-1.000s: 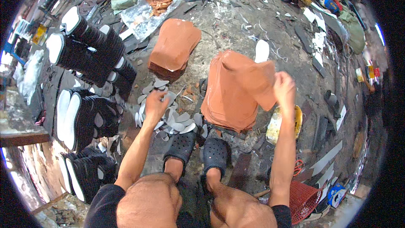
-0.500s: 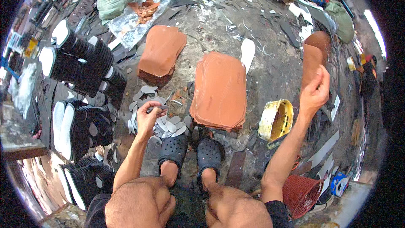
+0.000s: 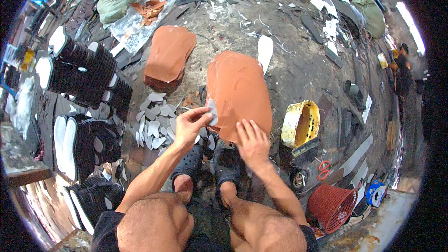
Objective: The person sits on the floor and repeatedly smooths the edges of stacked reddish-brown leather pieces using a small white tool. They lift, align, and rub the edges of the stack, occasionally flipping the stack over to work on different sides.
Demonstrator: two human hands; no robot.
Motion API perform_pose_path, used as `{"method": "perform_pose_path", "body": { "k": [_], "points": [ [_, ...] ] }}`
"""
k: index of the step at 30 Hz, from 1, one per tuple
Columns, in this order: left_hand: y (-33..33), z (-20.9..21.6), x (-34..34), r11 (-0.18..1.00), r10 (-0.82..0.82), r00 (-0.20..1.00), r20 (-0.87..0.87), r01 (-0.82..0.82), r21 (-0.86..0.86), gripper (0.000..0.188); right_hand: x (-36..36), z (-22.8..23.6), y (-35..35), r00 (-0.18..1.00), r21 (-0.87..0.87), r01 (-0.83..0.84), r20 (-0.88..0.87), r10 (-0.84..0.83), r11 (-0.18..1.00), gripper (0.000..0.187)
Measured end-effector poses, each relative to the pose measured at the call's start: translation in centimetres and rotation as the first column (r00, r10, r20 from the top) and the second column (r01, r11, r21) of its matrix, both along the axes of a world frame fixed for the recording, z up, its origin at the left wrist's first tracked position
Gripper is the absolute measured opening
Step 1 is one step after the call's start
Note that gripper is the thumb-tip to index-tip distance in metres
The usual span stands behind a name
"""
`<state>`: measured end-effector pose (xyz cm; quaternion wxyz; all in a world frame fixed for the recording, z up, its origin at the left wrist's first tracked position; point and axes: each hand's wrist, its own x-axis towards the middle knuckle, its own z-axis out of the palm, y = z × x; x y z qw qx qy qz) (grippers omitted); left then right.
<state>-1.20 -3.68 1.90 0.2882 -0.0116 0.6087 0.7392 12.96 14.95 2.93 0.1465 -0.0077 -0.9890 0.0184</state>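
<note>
Between the thumb and fingers of my left hand (image 3: 189,128) is a small grey teardrop-shaped pad (image 3: 213,112), held at the left edge of a stack of orange-brown sheets (image 3: 239,88). Curved outlines show on the top sheet. My right hand (image 3: 253,142) lies with its fingers stretched out on the near edge of that stack. Left of the stack, many more loose grey pads (image 3: 153,127) are heaped on the floor.
A second brown stack (image 3: 169,53) lies farther back, left. Black-and-white sole piles (image 3: 70,147) stand on the left. A white sole (image 3: 265,51) lies behind the main stack. To the right are a yellow glue tub (image 3: 291,126), red-handled scissors (image 3: 323,170) and a red basket (image 3: 329,209).
My right hand has come from the far right, where it held a curved brown sheet, onto the stack. My left hand has moved from the grey heap to the stack's left edge.
</note>
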Motion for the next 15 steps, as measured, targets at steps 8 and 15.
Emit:
{"method": "perform_pose_path", "body": {
  "k": [8,15],
  "points": [
    [4.8,-3.2,-0.9,0.864,-0.415,0.504,-0.758,-0.044,-0.502,0.022,-4.8,13.7,6.5,0.924,-0.364,0.082,-0.32,-0.207,0.928,0.024],
    [3.7,-4.7,0.5,0.783,-0.562,0.2,-0.803,-0.183,-0.594,0.025,-4.7,1.2,1.6,0.997,-0.22,-0.06,-0.067,0.046,0.974,0.035]
  ]
}}
